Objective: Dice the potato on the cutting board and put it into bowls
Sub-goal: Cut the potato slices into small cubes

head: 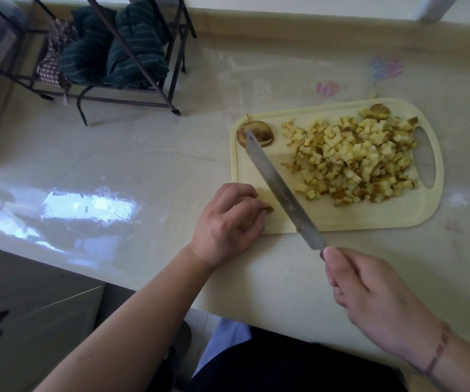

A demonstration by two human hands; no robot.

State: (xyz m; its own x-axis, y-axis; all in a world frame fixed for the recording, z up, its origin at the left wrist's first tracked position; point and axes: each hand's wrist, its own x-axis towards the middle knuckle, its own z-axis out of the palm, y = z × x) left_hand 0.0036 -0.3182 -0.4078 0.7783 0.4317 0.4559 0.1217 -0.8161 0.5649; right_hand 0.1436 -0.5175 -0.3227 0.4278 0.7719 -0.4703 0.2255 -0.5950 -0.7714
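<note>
soft daylight, window glare on counter (pixel 86 205), wide-angle edge distortion

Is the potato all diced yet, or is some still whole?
Not all. Diced pile covers the cutting board, but an uncut end piece remains and the left hand holds another.

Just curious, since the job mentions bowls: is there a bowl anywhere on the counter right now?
No: the counter shows only the cutting board, diced potato and a wire rack.

metal rack (pixel 132 80) | green striped cloth (pixel 120 49) in it | checked cloth (pixel 51 66) | countertop (pixel 143 142)
</note>
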